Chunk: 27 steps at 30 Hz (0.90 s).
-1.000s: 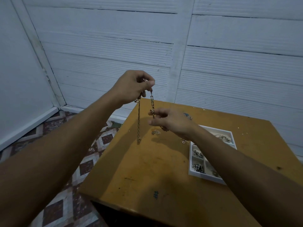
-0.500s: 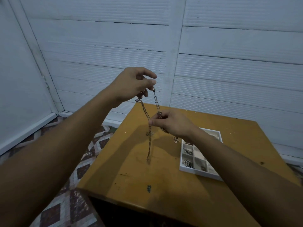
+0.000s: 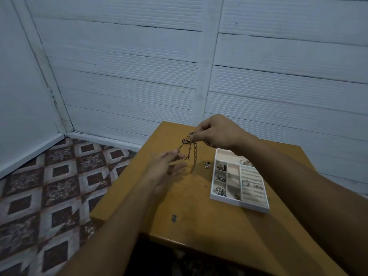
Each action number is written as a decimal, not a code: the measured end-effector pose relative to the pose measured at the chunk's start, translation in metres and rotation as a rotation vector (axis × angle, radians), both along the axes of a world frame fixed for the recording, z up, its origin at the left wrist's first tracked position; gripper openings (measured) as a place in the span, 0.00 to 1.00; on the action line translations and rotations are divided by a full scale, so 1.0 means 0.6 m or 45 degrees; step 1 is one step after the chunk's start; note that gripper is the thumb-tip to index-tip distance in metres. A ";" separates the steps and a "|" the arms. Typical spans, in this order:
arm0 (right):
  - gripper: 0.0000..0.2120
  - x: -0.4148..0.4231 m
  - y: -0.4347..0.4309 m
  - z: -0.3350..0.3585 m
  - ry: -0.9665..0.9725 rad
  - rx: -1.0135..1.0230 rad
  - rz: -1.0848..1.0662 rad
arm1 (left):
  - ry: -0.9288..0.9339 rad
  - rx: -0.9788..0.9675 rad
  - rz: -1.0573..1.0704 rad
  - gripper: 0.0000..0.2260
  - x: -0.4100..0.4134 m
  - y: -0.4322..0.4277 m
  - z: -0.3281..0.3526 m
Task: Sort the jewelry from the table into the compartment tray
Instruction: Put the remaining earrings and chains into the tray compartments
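inked hash mark (image 3: 174, 218) on table (image 3: 201, 232)

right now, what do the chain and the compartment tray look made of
Chain: probably metal, gold-toned and shiny, with open links that glint. Compartment tray: rigid white frame, plastic or painted wood, cannot tell which; the beige matte lining looks like soft fabric.

The square wooden table (image 3: 199, 206) is mustard yellow with darker scuffs, and has a small dark-blue hash mark (image 3: 174, 218) toward six o'clock. At three o'clock on it, the rectangular compartment tray (image 3: 239, 205) is white outside and cream-lined, with silver-grey jewelry pieces (image 3: 219, 191) in its nine-o'clock cells. The metal link chain (image 3: 194, 154) is gold-toned. The ribbed panel wall (image 3: 129, 66) is pale bluish white. At nine o'clock, the floor tiles (image 3: 49, 186) show maroon-and-white diamonds.
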State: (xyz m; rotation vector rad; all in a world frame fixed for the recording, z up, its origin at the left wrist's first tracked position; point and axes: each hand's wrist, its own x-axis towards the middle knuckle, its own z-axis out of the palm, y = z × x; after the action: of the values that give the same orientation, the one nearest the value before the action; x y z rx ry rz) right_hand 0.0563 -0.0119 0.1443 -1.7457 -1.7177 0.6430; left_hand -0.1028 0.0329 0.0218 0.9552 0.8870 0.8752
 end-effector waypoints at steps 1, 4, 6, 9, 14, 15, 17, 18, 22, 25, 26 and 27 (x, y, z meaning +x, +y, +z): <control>0.08 -0.002 0.000 0.002 0.015 0.003 -0.012 | -0.065 -0.061 -0.002 0.09 0.014 -0.011 -0.008; 0.09 -0.004 -0.002 0.008 0.032 0.012 -0.035 | -0.144 -0.129 0.007 0.11 0.054 -0.040 -0.021; 0.09 -0.004 -0.005 0.011 0.030 -0.002 -0.037 | -0.193 -0.194 0.022 0.14 0.073 -0.053 -0.019; 0.09 -0.001 -0.010 0.016 -0.005 -0.015 -0.045 | -0.400 -0.355 -0.047 0.20 0.083 -0.065 -0.018; 0.08 0.008 -0.015 0.020 -0.072 -0.037 -0.080 | -0.611 -0.519 -0.109 0.23 0.078 -0.085 -0.038; 0.08 0.007 -0.015 0.020 -0.080 -0.050 -0.077 | -0.668 -0.561 -0.083 0.22 0.076 -0.086 -0.041; 0.08 0.005 -0.016 0.019 -0.089 -0.078 -0.060 | -0.757 -0.637 -0.024 0.20 0.074 -0.088 -0.045; 0.08 0.003 -0.017 0.018 -0.087 -0.091 -0.045 | -0.772 -0.658 -0.005 0.19 0.073 -0.089 -0.046; 0.08 -0.004 -0.025 0.017 -0.151 -0.138 0.046 | -0.794 -0.694 0.077 0.18 0.075 -0.086 -0.044; 0.09 -0.005 -0.027 0.021 -0.196 -0.165 0.049 | -0.857 -0.732 0.193 0.17 0.075 -0.075 -0.037; 0.09 -0.004 -0.026 0.023 -0.194 -0.162 0.041 | -0.875 -0.747 0.213 0.17 0.073 -0.072 -0.036; 0.09 -0.003 -0.025 0.027 -0.182 -0.153 0.035 | -0.893 -0.758 0.217 0.17 0.070 -0.071 -0.035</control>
State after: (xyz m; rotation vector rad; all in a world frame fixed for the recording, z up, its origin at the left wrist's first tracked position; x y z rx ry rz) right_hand 0.0545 -0.0269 0.1606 -1.8946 -1.8358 0.6596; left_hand -0.0605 -0.0097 0.0008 0.0316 0.5585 0.9259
